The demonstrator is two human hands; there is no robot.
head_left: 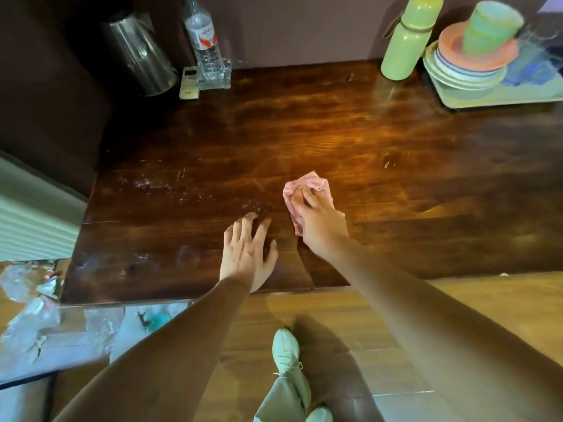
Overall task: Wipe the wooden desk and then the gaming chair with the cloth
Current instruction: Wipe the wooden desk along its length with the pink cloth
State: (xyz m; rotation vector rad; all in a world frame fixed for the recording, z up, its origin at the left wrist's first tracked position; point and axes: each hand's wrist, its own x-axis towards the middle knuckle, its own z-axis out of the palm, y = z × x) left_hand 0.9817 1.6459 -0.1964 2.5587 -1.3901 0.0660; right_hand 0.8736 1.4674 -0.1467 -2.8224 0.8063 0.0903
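Note:
The dark wooden desk fills the middle of the head view. A crumpled pink cloth lies on it near the front centre, and my right hand grips it against the wood. My left hand rests on the desk just left of the cloth, fingers spread and holding nothing. Pale dusty specks mark the wood to the left of both hands. No gaming chair is in view.
A steel kettle, a clear water bottle and a small remote stand at the back left. At the back right are a green flask and a tray of stacked plates with a green cup. Floor and my shoes lie below.

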